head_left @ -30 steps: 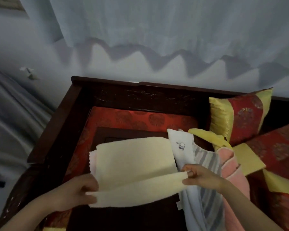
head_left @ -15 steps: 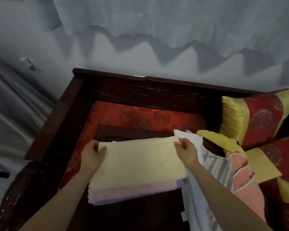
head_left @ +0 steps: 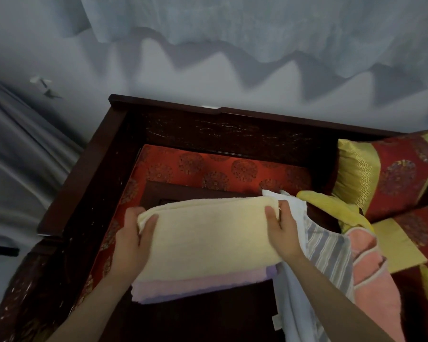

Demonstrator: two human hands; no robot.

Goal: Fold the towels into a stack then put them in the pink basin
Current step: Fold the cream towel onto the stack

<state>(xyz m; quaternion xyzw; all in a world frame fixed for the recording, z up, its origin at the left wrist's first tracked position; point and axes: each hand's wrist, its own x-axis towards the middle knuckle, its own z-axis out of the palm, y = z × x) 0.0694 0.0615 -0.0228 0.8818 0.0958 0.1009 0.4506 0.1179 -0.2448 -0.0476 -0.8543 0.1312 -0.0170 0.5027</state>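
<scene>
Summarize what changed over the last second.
The cream towel, held half open a second ago, has been folded away from the person and lies on the pink towel. The left hand and right hand moved from its near edge to grip its ends. The loose pile on the right stayed put.

Two hands [head_left: 131, 243] [head_left: 282, 233], three stacked towels [head_left: 208, 235] [head_left: 208, 280] [head_left: 158, 298], four loose towels [head_left: 294, 292] [head_left: 331, 250] [head_left: 371, 280] [head_left: 331, 206].

a folded cream towel [head_left: 208, 233] lies flat on top of a folded pink towel [head_left: 183, 283] and a lilac towel [head_left: 208, 294], whose near edges peek out. just right, heaped unfolded: white towel [head_left: 294, 292], striped towel [head_left: 331, 250], salmon towel [head_left: 371, 280], yellow towel [head_left: 331, 206].
</scene>
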